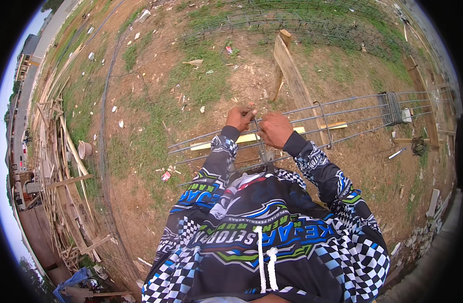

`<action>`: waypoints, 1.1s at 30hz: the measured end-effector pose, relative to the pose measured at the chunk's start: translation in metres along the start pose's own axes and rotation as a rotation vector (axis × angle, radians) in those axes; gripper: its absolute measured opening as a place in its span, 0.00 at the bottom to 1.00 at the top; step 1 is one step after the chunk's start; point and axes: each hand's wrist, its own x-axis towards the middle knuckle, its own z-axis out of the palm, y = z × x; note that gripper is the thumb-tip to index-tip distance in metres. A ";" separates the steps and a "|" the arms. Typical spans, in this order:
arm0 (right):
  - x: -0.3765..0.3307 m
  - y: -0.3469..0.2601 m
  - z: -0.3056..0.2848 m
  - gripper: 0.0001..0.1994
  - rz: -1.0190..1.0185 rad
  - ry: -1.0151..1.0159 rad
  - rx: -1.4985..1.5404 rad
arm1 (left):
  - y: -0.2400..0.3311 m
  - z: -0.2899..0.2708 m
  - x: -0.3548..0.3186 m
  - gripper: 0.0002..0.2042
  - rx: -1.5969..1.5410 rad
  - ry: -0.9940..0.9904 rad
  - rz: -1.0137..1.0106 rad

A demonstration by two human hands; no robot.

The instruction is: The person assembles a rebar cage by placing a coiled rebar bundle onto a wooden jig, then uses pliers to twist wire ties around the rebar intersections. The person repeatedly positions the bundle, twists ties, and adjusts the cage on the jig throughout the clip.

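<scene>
Rebar cage (342, 113): dull grey ribbed steel bars, thin wire ties. Propping plank (292, 70): rough, weathered raw wood. Sleeves (312, 161): smooth synthetic printed cloth. Ground (155, 101): bare dirt, patchy grass.

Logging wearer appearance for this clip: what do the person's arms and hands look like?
Both hands, left hand and right hand, are bare, with no gloves. Long sleeves reach the wrists: a black jersey with blue-and-white chequered panels, green and blue lettering, and white drawstrings hanging at the chest.
</scene>
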 end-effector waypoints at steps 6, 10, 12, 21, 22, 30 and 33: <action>0.014 0.013 -0.013 0.07 0.005 -0.035 -0.099 | 0.012 -0.001 -0.007 0.18 -0.015 -0.013 -0.016; 0.035 0.052 -0.013 0.11 -0.049 0.040 -0.172 | 0.002 0.000 -0.002 0.19 0.089 0.001 0.076; 0.042 0.073 -0.010 0.13 -0.022 0.046 -0.183 | 0.004 0.000 -0.002 0.20 0.087 0.007 0.078; 0.044 0.133 0.044 0.25 0.404 -0.326 0.311 | -0.008 -0.008 0.000 0.15 0.131 -0.052 0.403; 0.045 0.131 0.043 0.25 0.408 -0.331 0.302 | -0.007 -0.011 -0.001 0.16 0.177 -0.037 0.564; 0.051 0.133 0.038 0.22 0.396 -0.299 0.331 | 0.006 -0.008 -0.010 0.15 0.340 -0.079 0.369; 0.061 0.126 0.025 0.22 0.407 -0.364 0.284 | -0.001 -0.006 -0.010 0.13 0.380 -0.018 0.446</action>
